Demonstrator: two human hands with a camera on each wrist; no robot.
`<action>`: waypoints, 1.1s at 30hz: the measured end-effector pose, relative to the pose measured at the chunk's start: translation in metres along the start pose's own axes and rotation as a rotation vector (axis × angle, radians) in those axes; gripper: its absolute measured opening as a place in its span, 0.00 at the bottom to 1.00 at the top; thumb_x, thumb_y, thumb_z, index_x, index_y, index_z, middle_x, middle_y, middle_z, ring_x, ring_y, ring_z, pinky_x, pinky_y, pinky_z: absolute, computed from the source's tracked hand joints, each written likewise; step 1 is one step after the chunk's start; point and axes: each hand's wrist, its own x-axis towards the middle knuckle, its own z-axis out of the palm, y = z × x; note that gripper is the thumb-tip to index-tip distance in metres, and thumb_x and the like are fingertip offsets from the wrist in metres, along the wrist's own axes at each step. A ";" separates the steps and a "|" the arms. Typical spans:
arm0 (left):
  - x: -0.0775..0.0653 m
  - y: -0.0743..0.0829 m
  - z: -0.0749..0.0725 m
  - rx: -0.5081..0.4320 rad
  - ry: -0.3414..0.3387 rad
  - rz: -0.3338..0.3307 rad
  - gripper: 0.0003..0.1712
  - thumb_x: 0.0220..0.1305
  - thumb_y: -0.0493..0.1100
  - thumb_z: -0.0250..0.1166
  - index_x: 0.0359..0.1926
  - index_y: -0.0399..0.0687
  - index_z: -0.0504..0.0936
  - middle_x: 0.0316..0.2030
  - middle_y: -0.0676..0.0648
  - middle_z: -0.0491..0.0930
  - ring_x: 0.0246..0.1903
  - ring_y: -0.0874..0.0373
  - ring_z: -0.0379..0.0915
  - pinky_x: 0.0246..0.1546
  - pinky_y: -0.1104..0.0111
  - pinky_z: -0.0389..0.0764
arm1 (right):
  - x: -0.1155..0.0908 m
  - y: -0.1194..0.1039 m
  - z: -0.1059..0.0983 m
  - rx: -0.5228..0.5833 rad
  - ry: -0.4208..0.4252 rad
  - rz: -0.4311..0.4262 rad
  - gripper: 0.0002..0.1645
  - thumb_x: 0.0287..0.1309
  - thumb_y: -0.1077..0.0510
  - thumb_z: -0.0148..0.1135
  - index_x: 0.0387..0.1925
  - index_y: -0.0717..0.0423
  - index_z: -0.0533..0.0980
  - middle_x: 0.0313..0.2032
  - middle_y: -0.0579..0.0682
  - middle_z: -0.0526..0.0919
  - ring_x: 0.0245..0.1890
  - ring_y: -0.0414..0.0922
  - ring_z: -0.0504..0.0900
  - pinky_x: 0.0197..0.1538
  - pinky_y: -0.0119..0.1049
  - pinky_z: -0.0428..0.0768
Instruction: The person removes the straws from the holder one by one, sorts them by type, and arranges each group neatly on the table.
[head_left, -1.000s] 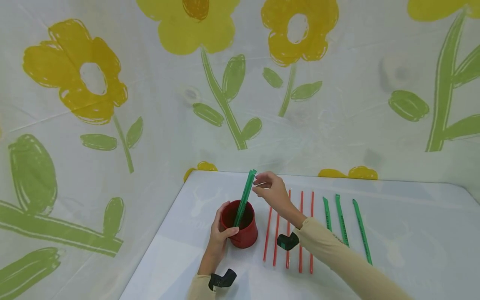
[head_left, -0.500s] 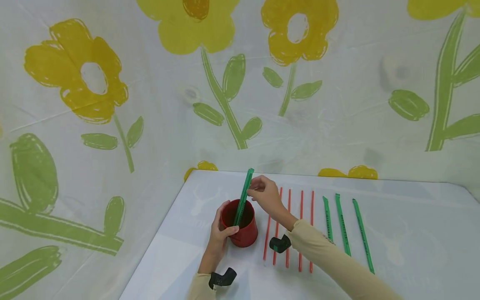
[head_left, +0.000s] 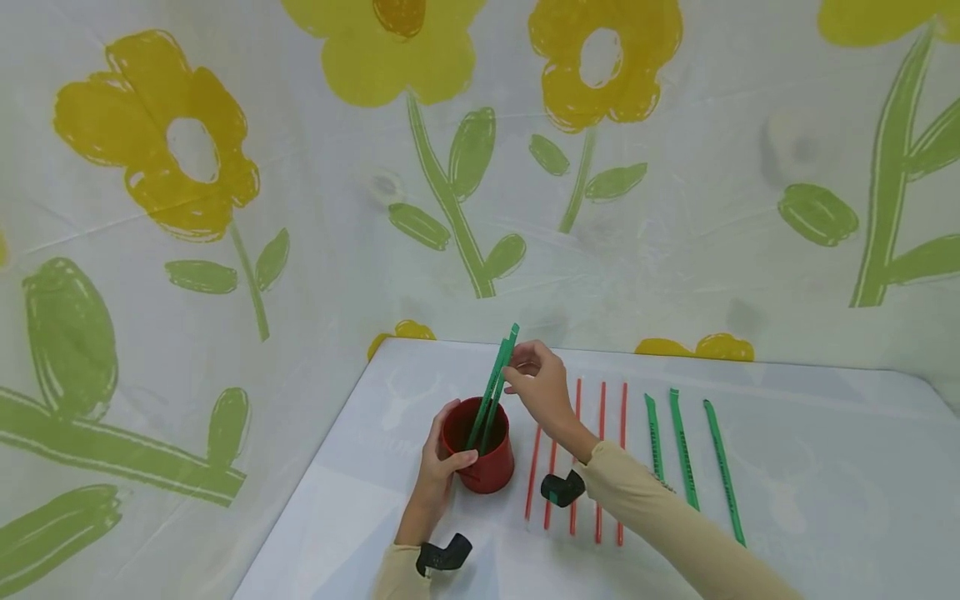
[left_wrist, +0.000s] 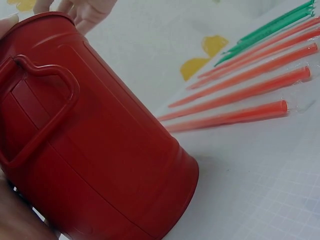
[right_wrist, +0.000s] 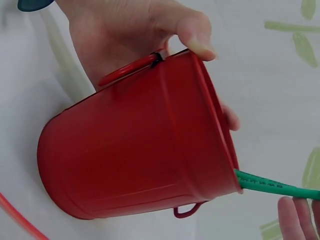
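A red metal bucket (head_left: 491, 477) with side handles stands on the table, and two green wrapped straws lean out of its mouth. My left hand (head_left: 437, 475) grips the bucket's left side, with the thumb at the rim. Above the bucket my right hand (head_left: 546, 390) pinches the right-hand green straw (head_left: 513, 340) near its upper part; its lower end is inside the bucket. The other green straw (head_left: 489, 393) leans against the rim close by. In the right wrist view, green straw (right_wrist: 265, 184) sticks out past the rim beside the right hand's fingers (right_wrist: 295, 220).
Several red straws (head_left: 601, 467) in clear wrappers lie in a row right of the bucket, partly behind the right forearm. Farther right, three green wrapped straws (head_left: 683, 450) lie on the white table (head_left: 825, 483). A flowered curtain (head_left: 675, 250) hangs behind the table.
The two green straws, close together before, now stand apart at the top. The right hand moved left to them, then shifted slightly right and up with one. The left hand stays on the bucket.
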 end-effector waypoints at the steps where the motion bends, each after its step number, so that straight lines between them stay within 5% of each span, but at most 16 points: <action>1: 0.000 0.000 0.000 0.003 0.000 -0.002 0.44 0.51 0.33 0.60 0.70 0.46 0.54 0.63 0.41 0.63 0.60 0.49 0.58 0.55 0.60 0.72 | -0.001 -0.006 -0.001 0.005 0.005 -0.010 0.13 0.56 0.70 0.58 0.43 0.71 0.71 0.38 0.64 0.78 0.38 0.60 0.80 0.35 0.49 0.82; 6: 0.000 -0.001 0.000 0.009 0.002 -0.008 0.46 0.51 0.34 0.61 0.71 0.43 0.52 0.63 0.42 0.62 0.60 0.49 0.57 0.54 0.60 0.73 | -0.006 -0.030 -0.006 0.028 0.022 -0.069 0.13 0.57 0.72 0.56 0.44 0.75 0.69 0.38 0.68 0.76 0.39 0.63 0.78 0.34 0.43 0.83; 18: 0.001 -0.001 0.000 -0.021 -0.001 0.003 0.43 0.52 0.33 0.59 0.70 0.47 0.55 0.62 0.41 0.63 0.60 0.49 0.58 0.54 0.61 0.72 | 0.001 -0.039 -0.025 0.110 0.092 -0.157 0.14 0.57 0.72 0.56 0.45 0.74 0.68 0.38 0.66 0.74 0.39 0.65 0.77 0.35 0.45 0.83; 27: -0.001 0.000 -0.001 -0.040 -0.011 0.015 0.43 0.52 0.33 0.60 0.70 0.46 0.55 0.62 0.40 0.63 0.60 0.50 0.59 0.54 0.61 0.72 | 0.008 -0.039 -0.047 0.193 0.193 -0.183 0.13 0.58 0.69 0.58 0.44 0.69 0.69 0.34 0.58 0.74 0.31 0.50 0.79 0.34 0.42 0.83; 33: 0.000 0.000 0.000 -0.018 -0.004 0.009 0.45 0.51 0.34 0.61 0.70 0.44 0.53 0.62 0.42 0.63 0.60 0.50 0.58 0.52 0.61 0.74 | 0.006 -0.046 -0.062 0.224 0.229 -0.232 0.13 0.57 0.70 0.58 0.44 0.70 0.70 0.33 0.59 0.74 0.29 0.51 0.79 0.33 0.43 0.83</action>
